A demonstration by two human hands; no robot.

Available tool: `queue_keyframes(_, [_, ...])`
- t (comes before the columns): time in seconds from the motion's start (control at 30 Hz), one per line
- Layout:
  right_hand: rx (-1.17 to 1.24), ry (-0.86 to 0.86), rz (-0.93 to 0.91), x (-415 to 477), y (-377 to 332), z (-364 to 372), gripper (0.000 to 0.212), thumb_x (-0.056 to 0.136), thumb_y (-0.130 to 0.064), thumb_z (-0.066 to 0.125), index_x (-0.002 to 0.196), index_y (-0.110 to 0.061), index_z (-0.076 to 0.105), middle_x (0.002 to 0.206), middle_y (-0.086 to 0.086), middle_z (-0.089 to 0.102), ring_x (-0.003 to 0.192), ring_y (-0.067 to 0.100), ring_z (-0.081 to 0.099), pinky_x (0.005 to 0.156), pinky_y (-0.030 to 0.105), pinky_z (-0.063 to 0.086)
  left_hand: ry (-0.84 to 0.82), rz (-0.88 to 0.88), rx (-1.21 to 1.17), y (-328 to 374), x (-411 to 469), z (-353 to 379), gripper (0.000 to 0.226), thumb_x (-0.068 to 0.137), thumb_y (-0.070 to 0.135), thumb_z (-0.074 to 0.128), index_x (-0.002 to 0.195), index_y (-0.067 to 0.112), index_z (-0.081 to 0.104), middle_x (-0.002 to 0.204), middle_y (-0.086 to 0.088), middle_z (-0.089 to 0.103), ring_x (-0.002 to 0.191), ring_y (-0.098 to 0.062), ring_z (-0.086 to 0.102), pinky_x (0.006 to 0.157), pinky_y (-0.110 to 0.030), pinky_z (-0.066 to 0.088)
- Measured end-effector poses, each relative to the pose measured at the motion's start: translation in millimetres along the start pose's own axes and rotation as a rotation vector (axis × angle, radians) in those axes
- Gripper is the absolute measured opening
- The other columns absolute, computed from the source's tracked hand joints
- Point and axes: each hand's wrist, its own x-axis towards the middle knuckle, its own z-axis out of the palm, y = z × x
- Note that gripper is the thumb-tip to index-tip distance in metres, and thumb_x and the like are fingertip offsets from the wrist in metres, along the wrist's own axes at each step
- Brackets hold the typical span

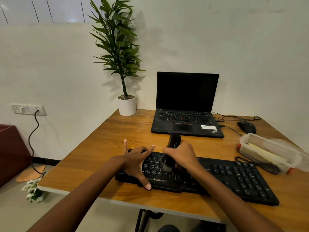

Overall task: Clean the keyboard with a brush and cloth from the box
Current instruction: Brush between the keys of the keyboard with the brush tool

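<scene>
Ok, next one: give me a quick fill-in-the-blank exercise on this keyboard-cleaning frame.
1. The right hand grips a ____ with its bristles on the keyboard.
2. The left hand rests flat on the keyboard's ____ end.
3. The mouse sits to the ____ of the laptop.
4. The laptop's lid is ____.
Missing words: brush; left; right; open.

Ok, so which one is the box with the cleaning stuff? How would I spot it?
Look at the wooden table, then go to its right edge, past the black keyboard. The box sits there, nearer you than the black mouse. It is the only see-through plastic thing, with something pale yellow inside and red bits at its ends.
</scene>
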Motion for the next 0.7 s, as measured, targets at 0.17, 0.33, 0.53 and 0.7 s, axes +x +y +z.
queue_keyframes(0.17, [-0.041, 0.098, -0.059, 1.6, 5.8, 7.6, 0.022, 0.075, -0.027, 0.071, 0.082, -0.019, 0.051, 0.077, 0.001, 0.063, 0.062, 0.013, 0.061, 0.057, 0.029, 0.054, 0.003, 0.0, -0.005, -1.1, 0.9, 1.4, 0.13, 0.064, 0.071, 0.067, 0.145, 0.029, -0.026, 0.158, -0.002, 0.003, 0.146, -0.024, -0.003, 0.095, -0.068, -0.03])
queue_keyframes(0.33, [-0.023, -0.091, -0.075, -31.9, 6.0, 16.4, 0.02, 0.072, -0.02, 0.069, 0.069, -0.024, 0.049, 0.062, -0.005, 0.057, 0.05, 0.006, 0.054, 0.044, 0.018, 0.04, 0.005, 0.007, -0.001, -2.3, 0.8, 2.0, 0.129, 0.065, 0.071, 0.066, 0.144, 0.028, -0.026, 0.158, -0.002, 0.002, 0.146, -0.024, -0.004, 0.093, -0.067, -0.032])
queue_keyframes(0.53, [-0.036, 0.089, -0.049, 7.2, 2.4, -3.0, 0.022, 0.075, -0.024, 0.07, 0.085, -0.015, 0.053, 0.082, 0.008, 0.065, 0.06, 0.018, 0.06, 0.056, 0.033, 0.054, -0.002, -0.01, -0.018, -1.0, 0.4, 2.0, 0.129, 0.065, 0.071, 0.067, 0.145, 0.028, -0.025, 0.158, -0.001, 0.001, 0.146, -0.023, -0.005, 0.094, -0.068, -0.03])
queue_keyframes(0.7, [-0.068, -0.071, -0.041, -22.9, 10.4, 12.8, 0.018, 0.074, -0.024, 0.069, 0.076, -0.016, 0.052, 0.068, 0.001, 0.063, 0.047, 0.01, 0.056, 0.043, 0.023, 0.047, 0.008, 0.005, -0.007, -2.9, 0.1, 2.8, 0.128, 0.066, 0.069, 0.066, 0.145, 0.027, -0.026, 0.158, -0.001, 0.001, 0.146, -0.023, -0.005, 0.091, -0.064, -0.034])
